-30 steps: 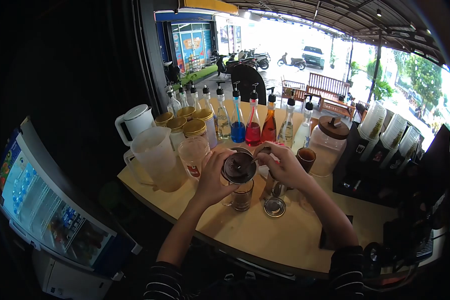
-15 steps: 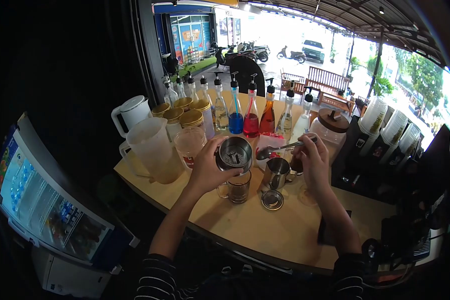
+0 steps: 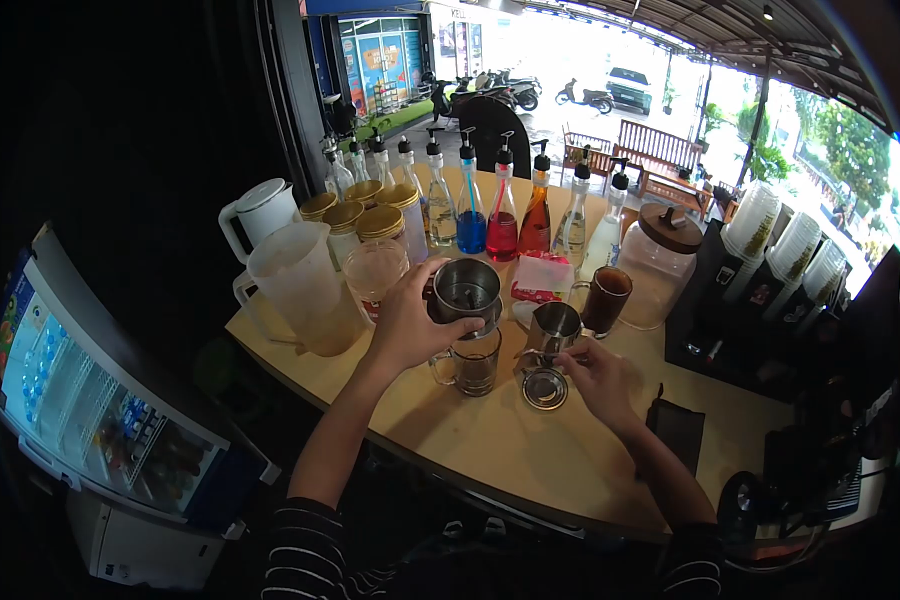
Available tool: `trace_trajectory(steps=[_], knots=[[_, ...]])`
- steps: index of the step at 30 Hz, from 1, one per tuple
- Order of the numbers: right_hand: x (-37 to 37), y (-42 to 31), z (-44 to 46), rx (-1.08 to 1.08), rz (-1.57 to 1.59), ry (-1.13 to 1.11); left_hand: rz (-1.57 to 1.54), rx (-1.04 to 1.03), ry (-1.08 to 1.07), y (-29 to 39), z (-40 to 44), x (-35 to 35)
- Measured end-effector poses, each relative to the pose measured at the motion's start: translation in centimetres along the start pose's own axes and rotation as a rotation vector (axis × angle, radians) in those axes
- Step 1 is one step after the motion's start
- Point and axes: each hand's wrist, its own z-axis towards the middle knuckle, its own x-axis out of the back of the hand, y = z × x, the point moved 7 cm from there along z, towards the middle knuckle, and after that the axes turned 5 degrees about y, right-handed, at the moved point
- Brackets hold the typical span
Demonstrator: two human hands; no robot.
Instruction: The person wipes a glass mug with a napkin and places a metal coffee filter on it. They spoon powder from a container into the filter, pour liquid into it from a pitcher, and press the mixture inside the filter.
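Observation:
My left hand (image 3: pixel 410 325) is closed round a metal drip coffee filter (image 3: pixel 467 290), tilted so that its inside faces me. Just below it stands a clear glass mug (image 3: pixel 477 368). My right hand (image 3: pixel 602 378) is low over the counter with its fingers pinched on a spoon (image 3: pixel 538 354), mostly hidden, in front of a small steel pitcher (image 3: pixel 554 325). A round metal lid (image 3: pixel 545 390) lies on the counter beside those fingers. Behind the pitcher is a glass mug of dark brown drink (image 3: pixel 608 298).
Pump bottles of coloured syrup (image 3: pixel 502 225) line the counter's back. Gold-lidded jars (image 3: pixel 380 225), a plastic jug (image 3: pixel 295 285) and a white kettle (image 3: pixel 265 215) stand left. A wooden-lidded glass jar (image 3: pixel 660 280) and stacked cups (image 3: pixel 755 225) are on the right.
My right hand has come down and left with the spoon, from above the pitcher to beside the lid. My left hand still holds the filter over the mug, raised slightly in view.

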Motion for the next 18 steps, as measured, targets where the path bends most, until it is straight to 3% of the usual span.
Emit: trace_trajectory(steps=[4,10,13,18], knots=[[-0.4,0.5,-0.9,0.086,-0.211,0.011,-0.028,0.021,-0.023,0.3,0.0,0.0],[-0.8,2.0,-1.7,0.173,-0.261,0.038,-0.012,0.014,-0.029,0.3,0.0,-0.3],[-0.9,2.2,-2.2,0.071,-0.293,-0.041,-0.012,-0.019,-0.003,0.0,-0.1,-0.5],[-1.4,3.5,-3.4,0.133,-0.514,-0.108,0.009,-0.178,0.091,0.3,-0.8,-0.6]])
